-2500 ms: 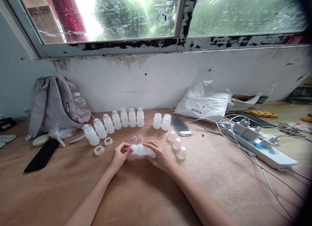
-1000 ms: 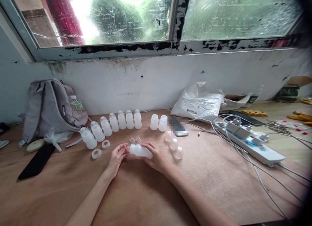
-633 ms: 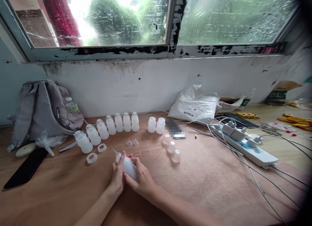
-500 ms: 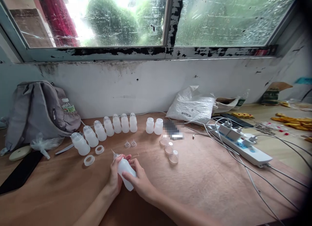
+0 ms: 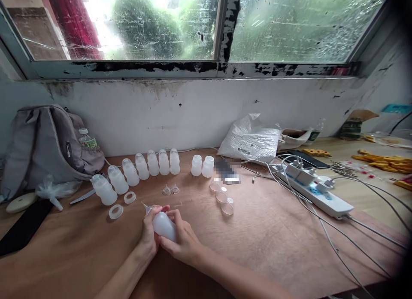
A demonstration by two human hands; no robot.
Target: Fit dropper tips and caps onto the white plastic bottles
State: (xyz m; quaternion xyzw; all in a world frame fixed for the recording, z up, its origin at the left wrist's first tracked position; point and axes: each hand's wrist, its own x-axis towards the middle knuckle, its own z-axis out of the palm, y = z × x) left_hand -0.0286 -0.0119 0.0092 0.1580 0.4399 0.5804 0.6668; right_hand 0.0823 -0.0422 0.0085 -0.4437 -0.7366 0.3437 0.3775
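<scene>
The small white bottle (image 5: 163,226) has swung from lying crosswise to tilted upright, nozzle up-left, gripped by left hand (image 5: 148,234) and right hand (image 5: 182,241), suggesting its tip is being seated.

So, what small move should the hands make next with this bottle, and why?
Probably take one ring from the table and fit it over the bottle neck. The left hand and right hand hold the bottle with a clear nipple at its top, no ring is visible on it, and two loose rings lie just left.
</scene>
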